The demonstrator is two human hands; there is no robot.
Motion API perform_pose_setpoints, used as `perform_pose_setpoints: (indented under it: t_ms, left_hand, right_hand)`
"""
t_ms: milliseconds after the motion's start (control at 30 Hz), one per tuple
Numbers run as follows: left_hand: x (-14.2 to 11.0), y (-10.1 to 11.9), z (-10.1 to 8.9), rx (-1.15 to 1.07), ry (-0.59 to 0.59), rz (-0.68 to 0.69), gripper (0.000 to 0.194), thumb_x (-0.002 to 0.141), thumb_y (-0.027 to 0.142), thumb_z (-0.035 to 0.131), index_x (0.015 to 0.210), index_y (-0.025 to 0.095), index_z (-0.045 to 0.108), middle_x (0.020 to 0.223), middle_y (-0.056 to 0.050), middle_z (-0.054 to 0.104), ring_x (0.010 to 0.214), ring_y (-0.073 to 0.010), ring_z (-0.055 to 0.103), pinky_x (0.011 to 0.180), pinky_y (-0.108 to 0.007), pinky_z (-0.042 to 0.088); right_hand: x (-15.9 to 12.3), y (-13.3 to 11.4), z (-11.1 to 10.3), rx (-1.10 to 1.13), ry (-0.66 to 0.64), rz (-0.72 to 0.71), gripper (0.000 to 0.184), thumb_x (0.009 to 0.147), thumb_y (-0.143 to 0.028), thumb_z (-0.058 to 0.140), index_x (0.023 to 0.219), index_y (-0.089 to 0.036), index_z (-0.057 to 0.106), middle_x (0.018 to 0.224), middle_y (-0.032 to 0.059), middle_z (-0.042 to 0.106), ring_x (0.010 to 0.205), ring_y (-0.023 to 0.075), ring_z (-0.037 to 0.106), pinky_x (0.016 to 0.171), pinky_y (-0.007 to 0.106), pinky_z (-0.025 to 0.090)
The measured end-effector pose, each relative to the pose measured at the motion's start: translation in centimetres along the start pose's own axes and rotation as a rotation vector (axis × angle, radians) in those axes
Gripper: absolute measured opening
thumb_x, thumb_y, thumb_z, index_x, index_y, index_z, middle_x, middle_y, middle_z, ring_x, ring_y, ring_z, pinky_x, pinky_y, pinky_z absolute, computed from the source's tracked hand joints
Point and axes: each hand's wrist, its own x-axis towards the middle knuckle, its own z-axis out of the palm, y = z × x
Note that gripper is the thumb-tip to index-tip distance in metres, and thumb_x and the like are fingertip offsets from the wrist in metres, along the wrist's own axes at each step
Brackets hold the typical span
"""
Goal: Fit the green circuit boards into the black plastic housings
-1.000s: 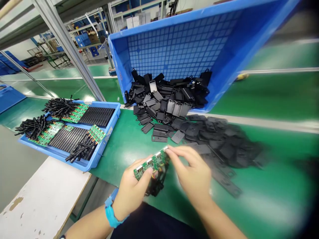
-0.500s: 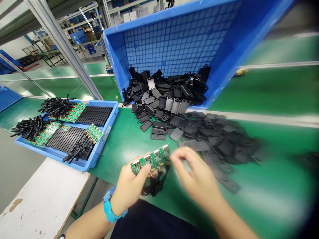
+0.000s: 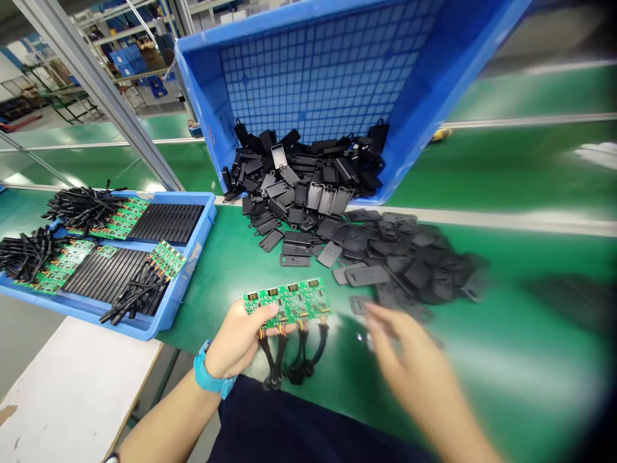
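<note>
My left hand is closed around the left end of a green circuit board panel, thumb on top. The panel has a row of small digit displays, and short black cables hang from its near edge. To the right, my right hand is apart from the panel and blurred by motion. Its fingers are stretched out over the green table, near loose black plastic covers. Tiny shiny bits show beside its fingertips, too small to name.
A blue crate lies tipped on its side, black plastic cases spilling from it. On the left, a blue tray holds black bars, more boards and bundled cables. A metal post rises behind the tray. A white board lies at lower left.
My right hand has moved away from the panel, right and slightly down. The panel now lies flatter, its displays facing up and its cables more spread. The view has shifted somewhat.
</note>
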Motion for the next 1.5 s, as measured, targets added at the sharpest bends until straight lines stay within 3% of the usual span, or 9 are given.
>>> perform_pose_setpoints:
  t_ms: [167,367,533,733,867,1000,1200,1400,1500]
  left_hand:
    - [1.4,-0.8,-1.0,0.125,0.115,0.092,0.03,0.069,0.025,0.066,0.094,0.01,0.063,0.09,-0.009,0.067,0.08,-0.0212,0.063,0.071,-0.033,0.052]
    - [5.0,-2.9,-2.4,0.178,0.312,0.191,0.02,0.062,0.028,0.069,0.068,0.009,0.065,0.06,-0.003,0.065,0.057,-0.015,0.06,0.06,-0.027,0.049]
    - [4.8,-1.8,-3.2,0.109,0.177,0.136,0.031,0.067,0.033,0.064,0.089,0.011,0.064,0.085,-0.008,0.068,0.072,-0.0184,0.063,0.071,-0.034,0.051]
    - [4.4,-2.4,-3.5,0.243,0.349,0.28,0.029,0.065,0.033,0.067,0.082,0.01,0.064,0.078,-0.007,0.067,0.073,-0.0188,0.061,0.074,-0.035,0.048]
    - [4.2,-3.0,-4.2,0.253,0.493,0.394,0.027,0.071,0.033,0.061,0.09,0.015,0.063,0.093,-0.006,0.065,0.091,-0.0175,0.057,0.088,-0.031,0.04]
    - [3.2,-2.0,-5.9,0.211,0.415,0.392,0.031,0.077,0.031,0.054,0.1,0.012,0.06,0.098,-0.009,0.065,0.091,-0.0187,0.059,0.084,-0.032,0.044]
    - [2.5,-2.3,-6.9,0.29,0.467,0.43,0.031,0.072,0.032,0.06,0.092,0.01,0.063,0.087,-0.009,0.068,0.083,-0.0188,0.062,0.077,-0.03,0.047]
    - [3.5,-2.1,-9.5,0.471,0.668,0.467,0.037,0.072,0.038,0.058,0.095,0.01,0.061,0.09,-0.011,0.067,0.083,-0.0209,0.062,0.077,-0.033,0.047]
    - [3.4,-0.7,-11.2,0.619,0.738,0.456,0.045,0.064,0.038,0.066,0.097,0.007,0.06,0.093,-0.016,0.065,0.091,-0.0286,0.059,0.081,-0.04,0.044]
  right_hand:
    - [4.4,-6.0,3.0,0.533,-0.344,0.027,0.03,0.079,-0.041,0.048,0.083,-0.015,0.063,0.073,0.0046,0.065,0.065,0.0177,0.06,0.059,0.029,0.047]
    - [4.9,-5.2,8.1,0.265,-0.116,0.063,0.029,0.079,-0.035,0.044,0.069,-0.016,0.062,0.062,0.0068,0.061,0.061,0.0229,0.056,0.062,0.036,0.043]
    - [4.5,-5.0,7.6,0.165,0.073,0.001,0.043,0.076,-0.035,0.049,0.11,-0.01,0.055,0.115,0.02,0.053,0.108,0.0339,0.043,0.089,0.051,0.029]
    - [4.8,-7.7,9.3,0.493,-0.163,0.008,0.028,0.081,-0.032,0.045,0.091,-0.014,0.064,0.085,0.0083,0.068,0.073,0.0211,0.063,0.068,0.034,0.049]
    - [4.9,-8.9,11.4,0.478,-0.083,0.006,0.033,0.082,-0.031,0.043,0.105,-0.012,0.058,0.103,0.0133,0.063,0.094,0.0234,0.058,0.083,0.038,0.044]
    - [5.2,-9.4,12.1,0.414,-0.005,-0.092,0.054,0.078,-0.032,0.05,0.126,-0.009,0.041,0.129,0.0171,0.043,0.122,0.0267,0.033,0.1,0.045,0.026]
    - [4.3,-11.1,13.1,0.458,-0.182,-0.151,0.022,0.081,-0.028,0.046,0.086,-0.019,0.066,0.084,0.0046,0.069,0.077,0.0207,0.063,0.07,0.032,0.049]
    - [4.0,-12.8,14.8,0.443,-0.146,-0.158,0.028,0.083,-0.03,0.045,0.102,-0.015,0.061,0.1,0.0098,0.065,0.091,0.0216,0.06,0.077,0.032,0.047]
    - [4.0,-11.7,13.1,0.333,-0.102,-0.231,0.043,0.081,-0.034,0.051,0.115,-0.009,0.052,0.116,0.0161,0.055,0.108,0.0265,0.049,0.088,0.038,0.039]
